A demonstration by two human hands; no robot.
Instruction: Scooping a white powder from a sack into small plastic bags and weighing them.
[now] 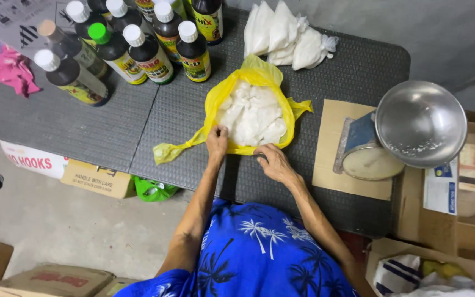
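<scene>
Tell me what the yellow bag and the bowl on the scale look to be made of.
Yellow bag: thin, glossy plastic film, judging by its crinkles and translucent sheen. Bowl: bare metal, probably stainless steel, with a dull brushed shine and soft reflections; whitish residue lies inside.

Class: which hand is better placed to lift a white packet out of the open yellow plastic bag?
Left hand: its fingers already reach inside the yellow plastic bag; the right hand rests outside its rim.
</scene>
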